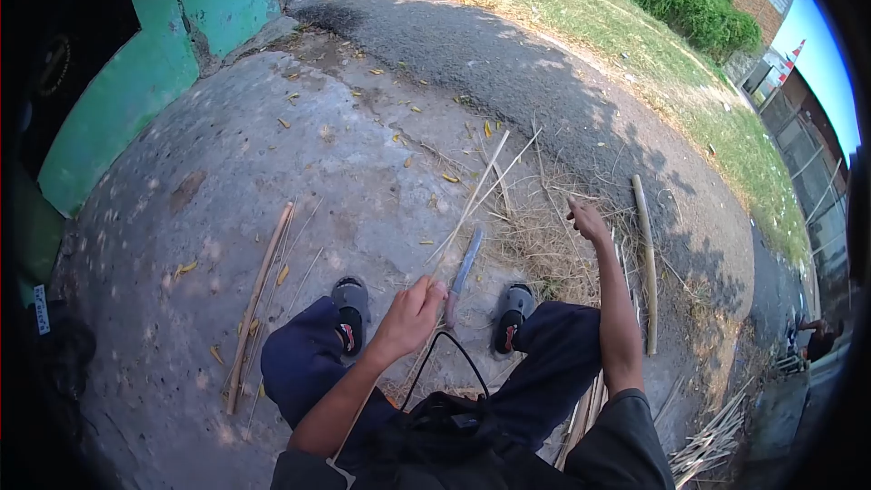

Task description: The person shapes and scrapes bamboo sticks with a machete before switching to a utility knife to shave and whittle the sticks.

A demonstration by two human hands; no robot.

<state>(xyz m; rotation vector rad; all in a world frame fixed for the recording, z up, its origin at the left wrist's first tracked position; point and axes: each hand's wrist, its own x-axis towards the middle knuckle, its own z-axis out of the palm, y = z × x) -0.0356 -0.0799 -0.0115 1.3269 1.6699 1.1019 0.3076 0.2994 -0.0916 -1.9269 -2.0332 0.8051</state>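
My left hand [413, 313] is closed, thumb on top, around a thin bamboo strip [442, 259] that slants up and away over the ground. A knife [467, 263] with a long blade and a dark reddish handle lies on the concrete just right of that hand, apart from it. Over to the right, my right hand [588, 220] is held out above a heap of dry shavings [549, 249]. Its index finger is stretched out and the other fingers are partly curled; I see nothing held in it. More pale strips [494, 168] lie beyond the knife.
A bamboo pole [646, 263] lies right of my right forearm, and a brownish stick [260, 308] lies left of my feet. Split pieces [712, 440] are piled at lower right. A green wall [136, 100] stands at left; an asphalt road [472, 45] runs beyond the concrete.
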